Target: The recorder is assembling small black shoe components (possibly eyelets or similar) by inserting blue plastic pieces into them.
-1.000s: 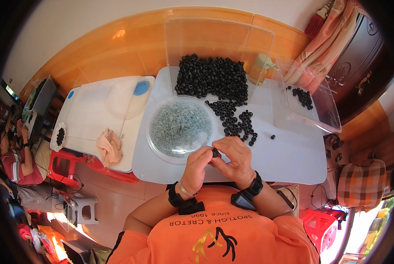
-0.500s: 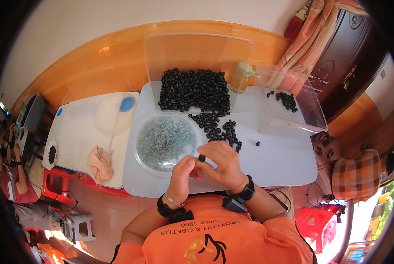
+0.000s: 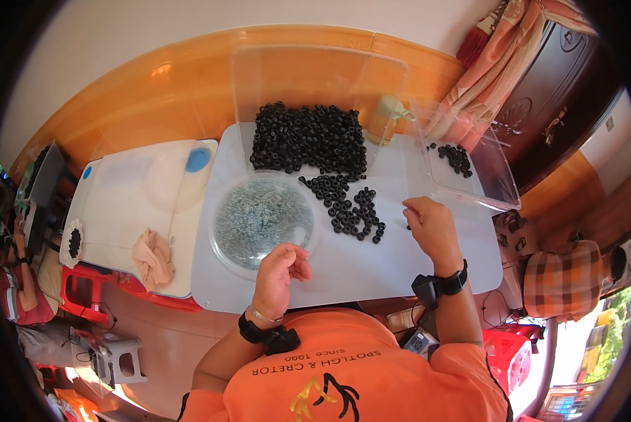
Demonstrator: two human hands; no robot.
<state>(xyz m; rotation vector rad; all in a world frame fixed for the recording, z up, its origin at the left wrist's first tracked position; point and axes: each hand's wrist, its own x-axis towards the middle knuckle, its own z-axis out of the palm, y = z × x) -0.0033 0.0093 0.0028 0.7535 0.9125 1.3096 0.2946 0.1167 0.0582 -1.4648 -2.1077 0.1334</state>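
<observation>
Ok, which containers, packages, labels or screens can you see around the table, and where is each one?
Clear plastic bin: far side of table, upright, transparent.
Clear tray: far right, shallow, transparent, a few black rings inside.
Round clear bowl: centre-left, small grey parts inside.
Dark screen-like panel: far left edge, too small to tell.
No labels legible.

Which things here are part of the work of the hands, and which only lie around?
In use: left hand, right hand, black rings, round dish of small grey parts, clear tray.
Lying about: beige cloth, blue lid.
</observation>
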